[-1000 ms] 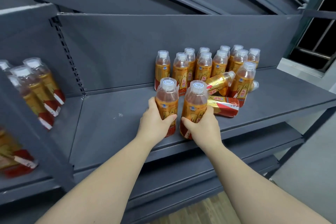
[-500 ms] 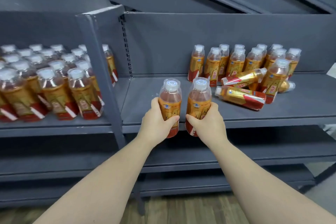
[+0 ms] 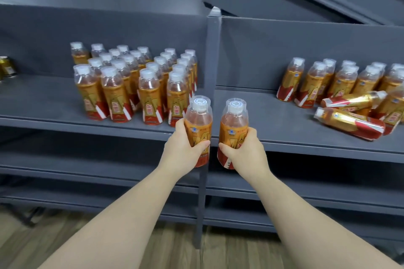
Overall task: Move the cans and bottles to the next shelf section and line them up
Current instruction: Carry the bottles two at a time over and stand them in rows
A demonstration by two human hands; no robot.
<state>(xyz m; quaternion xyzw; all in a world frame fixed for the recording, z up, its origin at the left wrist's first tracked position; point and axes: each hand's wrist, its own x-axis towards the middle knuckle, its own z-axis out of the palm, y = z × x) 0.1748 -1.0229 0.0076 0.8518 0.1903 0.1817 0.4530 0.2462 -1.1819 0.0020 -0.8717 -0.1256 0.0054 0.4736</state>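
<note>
My left hand grips an orange-labelled bottle with a white cap, held upright in front of the shelf's upright post. Just to its right, my right hand grips a second such bottle. Both are in the air, off the shelf. Several matching bottles stand in rows on the left shelf section. On the right shelf section more bottles stand in a loose group, and two lie on their sides.
A gold can stands at the far left of the left section. Lower grey shelves run beneath both sections. Slanted grey panels hang above. Wood-look floor lies below.
My view and both hands have swung left with the two bottles, from the right section to in front of the post. The left section's rows are now fully in sight.
</note>
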